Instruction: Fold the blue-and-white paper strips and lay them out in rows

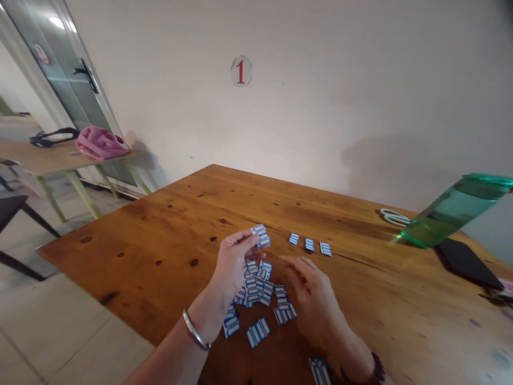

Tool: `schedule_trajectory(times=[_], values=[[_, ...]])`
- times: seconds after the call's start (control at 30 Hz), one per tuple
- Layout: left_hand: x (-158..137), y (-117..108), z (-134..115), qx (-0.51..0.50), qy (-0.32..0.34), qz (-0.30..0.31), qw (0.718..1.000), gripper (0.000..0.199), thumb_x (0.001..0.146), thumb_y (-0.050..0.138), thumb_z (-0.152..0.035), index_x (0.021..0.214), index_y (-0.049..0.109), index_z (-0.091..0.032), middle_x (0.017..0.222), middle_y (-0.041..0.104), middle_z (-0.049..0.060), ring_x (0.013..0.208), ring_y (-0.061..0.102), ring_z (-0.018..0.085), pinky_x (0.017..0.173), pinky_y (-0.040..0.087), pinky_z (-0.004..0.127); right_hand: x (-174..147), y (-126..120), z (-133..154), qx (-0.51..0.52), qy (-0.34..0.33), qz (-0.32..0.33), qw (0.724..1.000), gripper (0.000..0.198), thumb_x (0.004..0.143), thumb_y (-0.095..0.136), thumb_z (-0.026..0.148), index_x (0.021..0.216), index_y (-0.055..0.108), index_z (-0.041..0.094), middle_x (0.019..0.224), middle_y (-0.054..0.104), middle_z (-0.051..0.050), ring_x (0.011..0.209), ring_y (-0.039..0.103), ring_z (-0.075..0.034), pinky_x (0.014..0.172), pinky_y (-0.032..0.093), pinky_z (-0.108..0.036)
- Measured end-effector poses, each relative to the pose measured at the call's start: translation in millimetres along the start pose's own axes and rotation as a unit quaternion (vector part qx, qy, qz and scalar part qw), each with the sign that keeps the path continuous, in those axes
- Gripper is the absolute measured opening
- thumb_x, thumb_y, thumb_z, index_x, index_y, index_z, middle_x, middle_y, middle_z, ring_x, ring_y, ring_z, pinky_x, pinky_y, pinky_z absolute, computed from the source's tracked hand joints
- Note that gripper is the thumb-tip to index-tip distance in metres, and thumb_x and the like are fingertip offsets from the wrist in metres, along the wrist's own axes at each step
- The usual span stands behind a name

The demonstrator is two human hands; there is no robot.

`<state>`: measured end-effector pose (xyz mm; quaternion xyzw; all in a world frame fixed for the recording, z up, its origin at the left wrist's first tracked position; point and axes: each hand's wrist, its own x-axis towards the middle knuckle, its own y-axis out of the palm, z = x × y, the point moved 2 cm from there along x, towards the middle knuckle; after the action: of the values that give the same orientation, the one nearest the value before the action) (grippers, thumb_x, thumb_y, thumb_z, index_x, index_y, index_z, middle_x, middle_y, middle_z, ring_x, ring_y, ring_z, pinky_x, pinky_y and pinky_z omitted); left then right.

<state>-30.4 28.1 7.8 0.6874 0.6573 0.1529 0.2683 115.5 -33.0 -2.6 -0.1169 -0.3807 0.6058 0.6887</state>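
Note:
My left hand (236, 262) is closed, pinching a small blue-and-white card (261, 236) between thumb and fingers above the table. Below it lies a loose, overlapping pile of similar cards (256, 286). My right hand (310, 286) hovers to the right of the pile, slightly blurred, its fingers stretched out and nothing visible in them. Beside it are two touching cards (284, 306), and a striped card (257, 332) lies nearer to me. Beyond my right hand, three cards sit apart in a row, the middle one (309, 245) a little darker. Another card (319, 371) shows at the bottom edge.
The wooden table (172, 235) meets a white wall. At its right stand a green water bottle (457, 208), a dark flat case (468, 263) and a coiled white cable (395, 217). A second table (52, 160) at left bears a pink cloth item (101, 143).

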Motion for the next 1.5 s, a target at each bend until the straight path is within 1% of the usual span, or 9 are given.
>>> schedule_trajectory(times=[0.2,0.37,0.63,0.77,0.87,1.0,1.23,1.33,1.5], values=[[2.9,-6.2,-7.7,-0.078,0.006,-0.014,0.997,0.013,0.058,0.071,-0.012,0.067,0.062,-0.014,0.062,0.069,0.003,0.061,0.067,0.017,0.050,0.050,0.022,-5.1,14.5,6.5,-0.190,-0.064,0.162,0.966,0.063,0.069,0.035,-0.006,0.115,0.057,0.032,0.132,0.046,-0.005,0.127,0.030,-0.024,0.092,0.038,-0.044],[1.1,-6.7,-6.2,-0.082,0.002,-0.019,0.996,0.013,0.059,0.071,-0.012,0.068,0.062,-0.014,0.063,0.069,0.002,0.062,0.067,0.017,0.051,0.049,0.022,-9.1,22.4,3.3,-0.251,-0.073,0.229,0.938,0.070,0.065,0.037,-0.006,0.118,0.053,0.038,0.143,0.031,-0.003,0.133,0.016,-0.028,0.093,0.035,-0.052],[1.4,-6.9,-10.1,-0.109,0.007,-0.039,0.993,0.014,0.059,0.071,-0.011,0.066,0.060,-0.015,0.061,0.069,0.002,0.059,0.067,0.017,0.050,0.048,0.021,-3.3,12.2,2.7,-0.203,-0.051,0.127,0.970,0.043,0.083,0.036,0.008,0.117,0.057,0.024,0.129,0.050,-0.008,0.126,0.034,-0.023,0.096,0.039,-0.042],[2.6,-8.1,-12.3,-0.129,0.012,-0.044,0.991,0.013,0.061,0.069,-0.009,0.067,0.059,-0.015,0.062,0.069,0.002,0.059,0.067,0.016,0.049,0.049,0.020,-6.7,19.2,4.2,-0.219,-0.072,0.202,0.952,0.063,0.071,0.036,-0.005,0.119,0.054,0.033,0.138,0.040,-0.004,0.131,0.023,-0.025,0.096,0.037,-0.045],[2.8,-8.9,-13.1,-0.140,0.011,-0.051,0.989,0.013,0.062,0.067,-0.008,0.068,0.059,-0.015,0.061,0.069,0.001,0.058,0.067,0.015,0.048,0.049,0.020,-7.9,20.4,6.1,-0.224,-0.072,0.233,0.944,0.062,0.066,0.036,-0.006,0.107,0.063,0.032,0.139,0.038,-0.004,0.132,0.020,-0.027,0.097,0.033,-0.049],[3.1,-9.0,-14.1,-0.154,0.013,-0.055,0.986,0.011,0.066,0.064,-0.006,0.067,0.059,-0.016,0.060,0.069,0.001,0.057,0.066,0.014,0.048,0.049,0.019,-5.6,15.5,5.3,-0.211,-0.067,0.193,0.956,0.051,0.069,0.035,-0.005,0.092,0.069,0.025,0.133,0.046,-0.005,0.130,0.026,-0.024,0.097,0.035,-0.046],[4.2,-9.3,-15.2,-0.172,-0.007,-0.071,0.982,0.013,0.072,0.057,-0.004,0.065,0.058,-0.015,0.058,0.068,0.000,0.056,0.066,0.013,0.046,0.049,0.019,-6.4,16.8,-2.7,-0.257,-0.034,0.179,0.949,0.075,0.058,0.034,-0.010,0.121,0.053,0.026,0.139,0.037,-0.007,0.131,0.023,-0.026,0.097,0.033,-0.048],[4.1,-9.7,-15.3,-0.174,-0.004,-0.071,0.982,0.012,0.071,0.059,-0.005,0.065,0.058,-0.015,0.058,0.067,0.000,0.056,0.066,0.013,0.046,0.049,0.019,-5.4,13.0,-1.6,-0.260,-0.028,0.182,0.948,0.061,0.062,0.036,-0.007,0.107,0.063,0.024,0.138,0.040,-0.007,0.131,0.024,-0.027,0.098,0.032,-0.048],[4.0,-9.6,-14.7,-0.173,-0.002,-0.071,0.982,0.012,0.072,0.058,-0.005,0.066,0.058,-0.015,0.058,0.067,0.000,0.055,0.066,0.013,0.046,0.048,0.018,-2.3,7.8,-5.1,-0.251,-0.028,0.090,0.963,0.053,0.069,0.035,-0.006,0.107,0.062,0.020,0.132,0.047,-0.008,0.128,0.031,-0.023,0.097,0.035,-0.042]])
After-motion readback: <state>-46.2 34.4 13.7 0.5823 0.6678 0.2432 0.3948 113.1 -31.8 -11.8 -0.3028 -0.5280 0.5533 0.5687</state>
